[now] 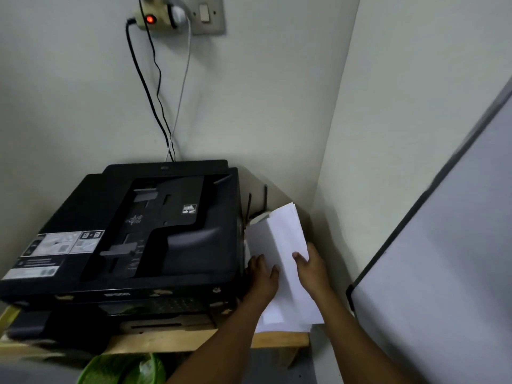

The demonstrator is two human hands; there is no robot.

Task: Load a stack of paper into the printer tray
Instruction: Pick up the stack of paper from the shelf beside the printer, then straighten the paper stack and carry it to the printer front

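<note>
Pale matte walls meet in a corner above a light wooden table (279, 339). On it sits a boxy black plastic printer (144, 234), smooth-topped, with white instruction stickers at its near left; their print is too blurred to read. Just right of the printer, a stack of plain white paper (282, 261) bows upward, gripped by both hands: the left hand (263, 278) at its left edge, the right hand (313, 270) on its right. Cables (155, 87) hang from a wall socket (177, 15) with a red light.

Matt black plastic printer (155, 231), white paper (285, 261), wooden table (277, 339).
</note>
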